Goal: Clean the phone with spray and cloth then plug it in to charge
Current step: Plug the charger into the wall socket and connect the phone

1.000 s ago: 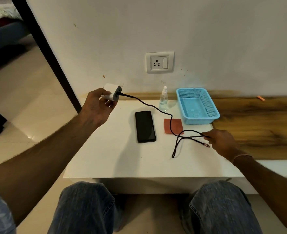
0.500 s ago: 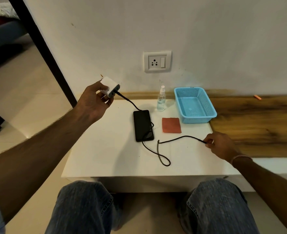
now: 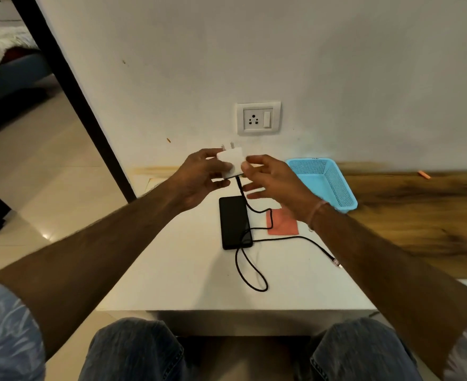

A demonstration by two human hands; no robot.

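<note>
Right hand (image 3: pixel 276 182) has let go of the cable (image 3: pixel 287 237), whose free end now lies on the desk (image 3: pixel 171 270), and has crossed to the charger (image 3: pixel 232 163), which the left hand (image 3: pixel 199 174) has lifted toward the socket (image 3: pixel 257 118). The left grip is closed round the white block, pins up. The right grip is spread, one fingertip touching the block's edge and holding nothing. The phone (image 3: pixel 235 222) lies face up on the desk, not yet connected, with cable looped across its lower end and the cloth (image 3: pixel 283 224) just beside it. For a clean plug-in, the pins should be squared to the socket's two lower holes and pushed straight, with the slack kept from dragging the phone. No brand or writing is legible on charger, phone or socket.
</note>
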